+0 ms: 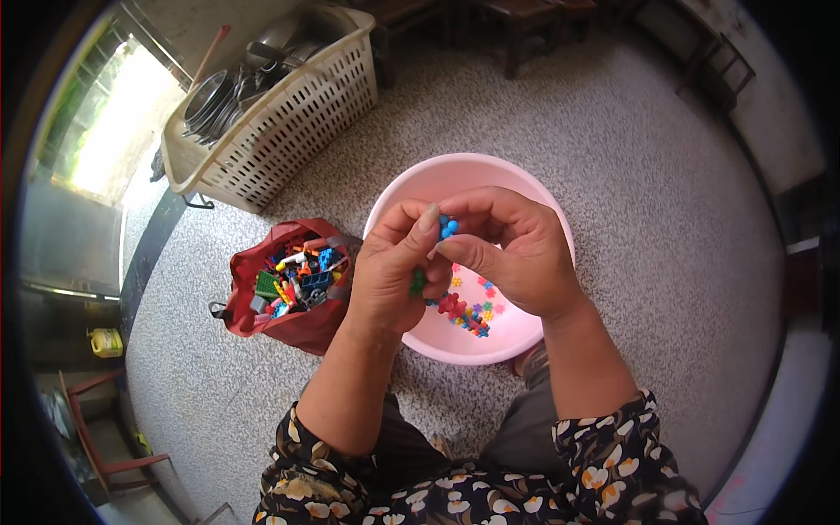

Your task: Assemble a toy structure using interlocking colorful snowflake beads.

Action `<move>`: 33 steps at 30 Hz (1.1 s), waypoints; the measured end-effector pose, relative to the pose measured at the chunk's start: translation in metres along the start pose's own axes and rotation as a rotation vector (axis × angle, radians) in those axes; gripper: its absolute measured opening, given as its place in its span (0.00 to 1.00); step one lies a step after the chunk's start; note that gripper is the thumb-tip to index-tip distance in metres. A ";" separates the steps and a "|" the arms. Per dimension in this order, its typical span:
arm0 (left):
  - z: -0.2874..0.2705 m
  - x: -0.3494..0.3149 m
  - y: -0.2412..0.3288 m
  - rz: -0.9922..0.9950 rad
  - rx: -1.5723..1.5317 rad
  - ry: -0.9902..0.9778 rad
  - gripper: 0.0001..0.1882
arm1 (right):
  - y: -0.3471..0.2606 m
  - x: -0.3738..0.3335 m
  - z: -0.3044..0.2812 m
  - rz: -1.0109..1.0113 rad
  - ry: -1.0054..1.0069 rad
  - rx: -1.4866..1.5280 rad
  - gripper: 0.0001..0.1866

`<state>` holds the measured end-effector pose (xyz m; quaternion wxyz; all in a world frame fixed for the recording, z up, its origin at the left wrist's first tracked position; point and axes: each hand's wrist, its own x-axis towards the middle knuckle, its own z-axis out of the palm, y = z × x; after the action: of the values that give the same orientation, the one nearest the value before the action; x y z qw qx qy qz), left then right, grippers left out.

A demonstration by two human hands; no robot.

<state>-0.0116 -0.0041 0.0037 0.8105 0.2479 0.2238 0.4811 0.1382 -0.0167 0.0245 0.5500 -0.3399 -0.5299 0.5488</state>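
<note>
Above a round pink basin (465,171), both hands meet, fingertips almost touching. My left hand (382,273) is closed, thumb and forefinger pinching a small bright-blue knobbed plastic connector piece (449,228). From the other side, the thumb and forefinger of my right hand (530,255) close on the same blue piece. A green piece (417,281) shows between the curled lower fingers of the left hand. Below it, red knobbed pieces (451,304) and a multicoloured row seem to hang down as a chain; where it joins is hidden. Loose flower-shaped pieces (487,308) lie in the basin.
Left of the basin, an open red fabric bag (297,331) holds mixed building blocks (306,278). A cream slotted plastic basket (293,136) with metal pans stands at the far left. Wooden stools (516,35) line the back, and a yellow container (106,342) is at the left edge.
</note>
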 end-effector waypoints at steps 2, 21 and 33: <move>-0.002 0.001 0.001 -0.001 0.015 -0.089 0.08 | -0.006 0.000 -0.001 0.021 -0.002 -0.060 0.09; -0.004 0.005 0.001 -0.011 -0.127 -0.069 0.26 | -0.014 0.002 -0.032 0.104 0.215 -0.121 0.07; -0.008 0.012 0.009 0.044 -0.136 -0.121 0.27 | -0.010 0.001 -0.027 0.079 0.169 -0.387 0.09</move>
<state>-0.0172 0.0113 0.0011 0.8269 0.2257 0.1357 0.4969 0.1661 -0.0117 0.0288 0.4949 -0.5044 -0.5639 0.4274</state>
